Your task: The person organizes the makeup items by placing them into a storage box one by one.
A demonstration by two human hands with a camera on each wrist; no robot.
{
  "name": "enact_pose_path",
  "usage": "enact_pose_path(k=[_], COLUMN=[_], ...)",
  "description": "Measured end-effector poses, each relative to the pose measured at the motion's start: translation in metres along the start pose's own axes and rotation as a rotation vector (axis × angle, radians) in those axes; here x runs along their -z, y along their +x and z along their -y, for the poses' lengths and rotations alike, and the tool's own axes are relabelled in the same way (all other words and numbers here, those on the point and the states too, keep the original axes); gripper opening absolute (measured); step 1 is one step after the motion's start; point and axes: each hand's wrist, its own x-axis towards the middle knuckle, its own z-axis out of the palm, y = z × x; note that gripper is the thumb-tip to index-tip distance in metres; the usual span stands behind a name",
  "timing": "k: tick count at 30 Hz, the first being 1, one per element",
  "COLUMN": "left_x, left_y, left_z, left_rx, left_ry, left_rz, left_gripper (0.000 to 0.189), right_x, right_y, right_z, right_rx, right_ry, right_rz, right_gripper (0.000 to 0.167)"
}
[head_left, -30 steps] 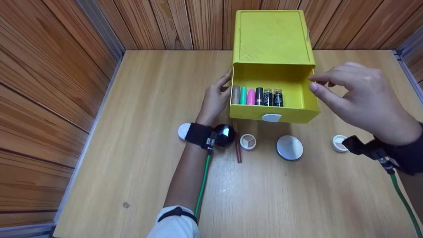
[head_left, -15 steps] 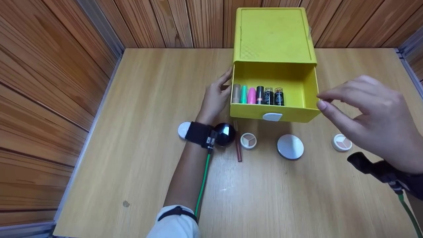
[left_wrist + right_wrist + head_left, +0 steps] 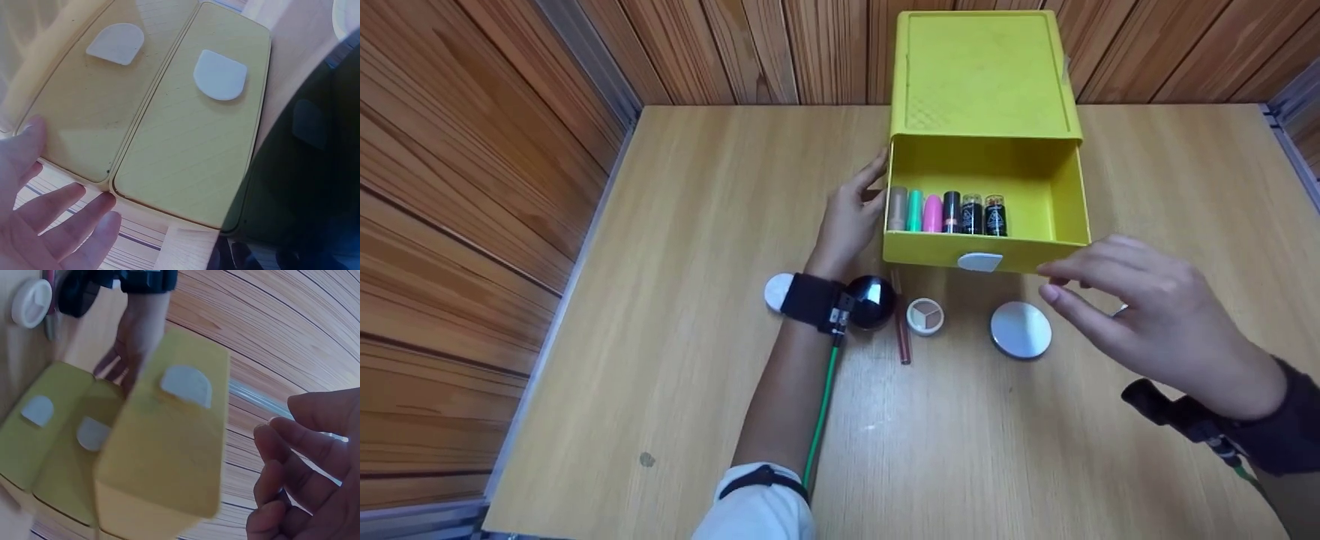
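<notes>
A yellow drawer box [image 3: 986,75] stands at the back, its top drawer [image 3: 926,247] pulled out. Along the left of that drawer's front wall stands a row of small cosmetic tubes, including a green one [image 3: 914,211], a pink one [image 3: 932,214], a black lipstick [image 3: 952,213] and a black bottle [image 3: 995,217] with a clear cap. My left hand [image 3: 846,229] rests its fingers against the box's left side. Just off the drawer's front right corner hovers my right hand [image 3: 1147,307], its fingers loosely bent and holding nothing; the right wrist view shows thumb and fingertips apart.
Before the box lie a white disc [image 3: 778,292], a glossy black round case [image 3: 871,302], a reddish-brown pencil [image 3: 901,330], a three-part palette [image 3: 925,316] and a round silvery compact [image 3: 1021,330]. Lower drawers carry white handles [image 3: 221,75]. Wooden panels [image 3: 480,225] border the table.
My right hand has come down and left, from beside the drawer's right wall to its front right corner, now covering the right-hand palette. The left hand stays at the box's side.
</notes>
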Motion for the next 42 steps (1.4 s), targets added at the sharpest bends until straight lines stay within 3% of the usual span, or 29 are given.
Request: enact_pose_path(k=[4,9,13,17,21,27,34,42], left_x=[0.000,0.000,0.000,0.000,-0.001,-0.001,-0.002,-0.007], left_y=[0.000,-0.001,-0.002,-0.002,-0.001,0.000,0.002,0.000], left_z=[0.000,-0.002,-0.003,-0.003,-0.003,-0.002,-0.001,0.000], left_rx=[-0.023,0.018,0.057,0.055,0.050,0.060,-0.016,-0.007], left_ry=[-0.005,-0.016,-0.035,-0.027,-0.009,0.000,0.020,0.041], left_rz=[-0.003,-0.001,0.003,0.005,0.002,0.000,-0.006,0.014], left_gripper=[0.055,0.056,0.057,0.056,0.056,0.056,0.054,0.054], right_x=[-0.012,-0.025,-0.037,-0.051,-0.064,-0.083,-0.106,-0.131], right_y=[-0.005,-0.011,-0.016,-0.019,-0.021,-0.023,-0.028,-0.032], right_z=[-0.002,-0.005,-0.007,-0.009,-0.008,-0.008,-0.011,-0.010], right_rx=[0.018,0.003,0.003,0.018,0.012,-0.035,-0.047,-0.072], right_ry=[0.076,0.084,0.109,0.145,0.117,0.106,0.107,0.174], right_rz=[0.044,0.134,0.127,0.120,0.186,0.287,0.375,0.465], right_gripper=[0.033,0.016,0.021,0.025,0.012,0.012,0.009,0.013])
